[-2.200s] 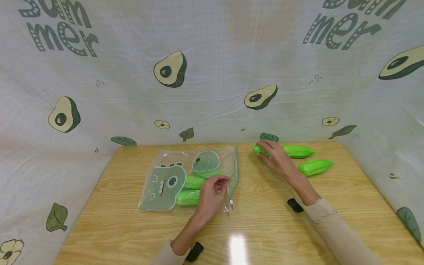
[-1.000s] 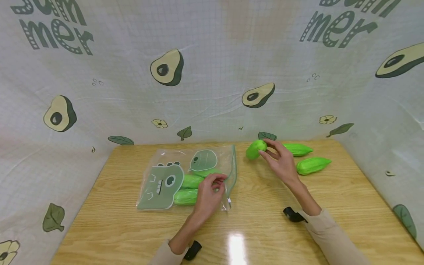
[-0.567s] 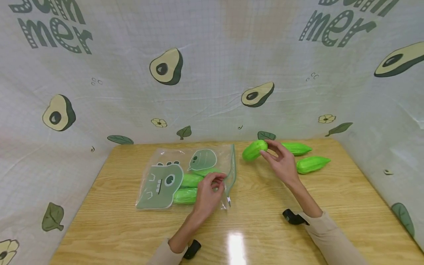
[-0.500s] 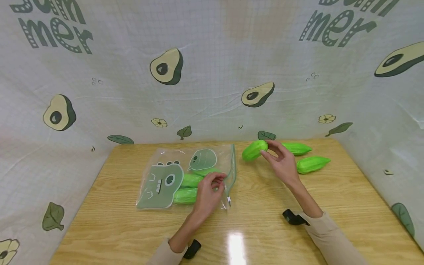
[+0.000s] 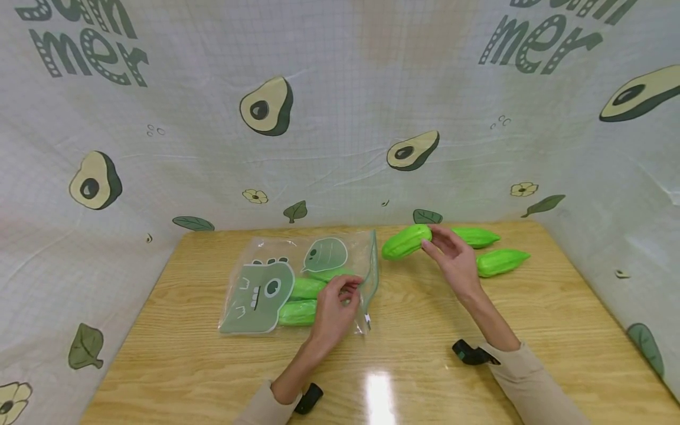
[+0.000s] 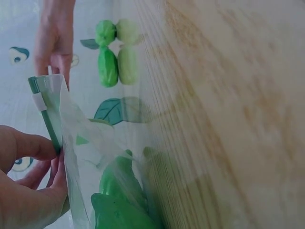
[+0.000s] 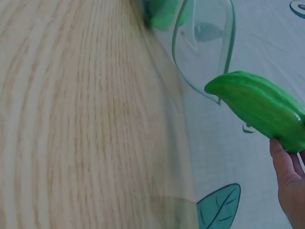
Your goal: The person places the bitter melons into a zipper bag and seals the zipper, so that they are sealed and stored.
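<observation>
A clear zip bag (image 5: 361, 248) with a green monster print lies on the table, its mouth facing right. Through the film show several ridged green vegetables (image 5: 297, 313). My left hand (image 5: 337, 310) pinches the bag's edge at the mouth; in the left wrist view, thumb and fingers meet on it below the white slider (image 6: 39, 101). My right hand (image 5: 454, 260) grips another ridged green vegetable (image 5: 405, 242) by its blunt end, right of the mouth. In the right wrist view, that vegetable's tapered tip (image 7: 214, 87) points at the open bag mouth (image 7: 228, 47).
Two more green vegetables lie behind and right of my right hand, one at the back (image 5: 478, 237) and one nearer (image 5: 502, 262). A printed cloth (image 5: 329, 165) hangs along the back and sides of the wooden table (image 5: 414, 366).
My right hand has picked the vegetable up from the back of the table and tilted it, so its tip swings left toward the bag. The left hand keeps its place at the bag.
</observation>
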`<state>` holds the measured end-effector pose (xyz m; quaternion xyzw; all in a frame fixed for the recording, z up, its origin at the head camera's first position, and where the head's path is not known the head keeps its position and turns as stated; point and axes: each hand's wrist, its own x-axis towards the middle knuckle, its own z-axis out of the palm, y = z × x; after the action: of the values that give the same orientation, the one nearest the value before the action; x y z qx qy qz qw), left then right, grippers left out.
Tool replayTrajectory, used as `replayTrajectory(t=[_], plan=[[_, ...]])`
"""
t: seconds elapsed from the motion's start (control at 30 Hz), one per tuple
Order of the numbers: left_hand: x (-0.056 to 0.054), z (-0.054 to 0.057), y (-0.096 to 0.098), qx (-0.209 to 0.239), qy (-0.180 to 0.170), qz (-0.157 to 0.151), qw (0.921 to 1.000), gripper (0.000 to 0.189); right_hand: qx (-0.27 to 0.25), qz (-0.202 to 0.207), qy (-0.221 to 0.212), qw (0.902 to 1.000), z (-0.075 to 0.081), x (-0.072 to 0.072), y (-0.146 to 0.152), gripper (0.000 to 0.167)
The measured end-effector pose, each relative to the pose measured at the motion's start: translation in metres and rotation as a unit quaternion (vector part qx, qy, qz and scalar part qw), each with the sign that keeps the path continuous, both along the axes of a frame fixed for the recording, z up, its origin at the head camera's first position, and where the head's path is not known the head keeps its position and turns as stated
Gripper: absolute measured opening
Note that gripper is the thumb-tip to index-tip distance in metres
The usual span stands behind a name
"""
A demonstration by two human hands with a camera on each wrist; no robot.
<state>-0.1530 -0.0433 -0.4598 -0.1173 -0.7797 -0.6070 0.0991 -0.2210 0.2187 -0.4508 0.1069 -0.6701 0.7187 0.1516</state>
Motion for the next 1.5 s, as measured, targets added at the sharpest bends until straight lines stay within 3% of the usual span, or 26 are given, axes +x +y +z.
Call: replayTrajectory(t=[0.13,0.3,0.67,1.17,1.5], plan=[[0.0,0.0,0.0,0.002,0.001,-0.001,1.0,0.023,-0.033,0.012,-0.03,0.9989,0.0,0.003,-0.002,0.044],[0.0,0.0,0.0,0.004,0.001,0.0,1.0,0.023,-0.029,0.023,-0.067,0.9971,-0.001,0.006,-0.005,0.046],[0.001,0.002,0.0,0.002,-0.001,0.007,1.0,0.022,-0.052,0.053,-0.091,0.9931,-0.01,0.003,-0.017,0.048],[0.0,0.003,-0.001,-0.013,0.0,0.012,0.9998,0.021,-0.032,0.043,-0.145,0.988,-0.018,-0.001,-0.034,0.047],[0.0,0.006,-0.001,-0.011,-0.011,0.012,0.9998,0.02,-0.061,0.056,-0.164,0.983,-0.022,-0.004,-0.045,0.045]])
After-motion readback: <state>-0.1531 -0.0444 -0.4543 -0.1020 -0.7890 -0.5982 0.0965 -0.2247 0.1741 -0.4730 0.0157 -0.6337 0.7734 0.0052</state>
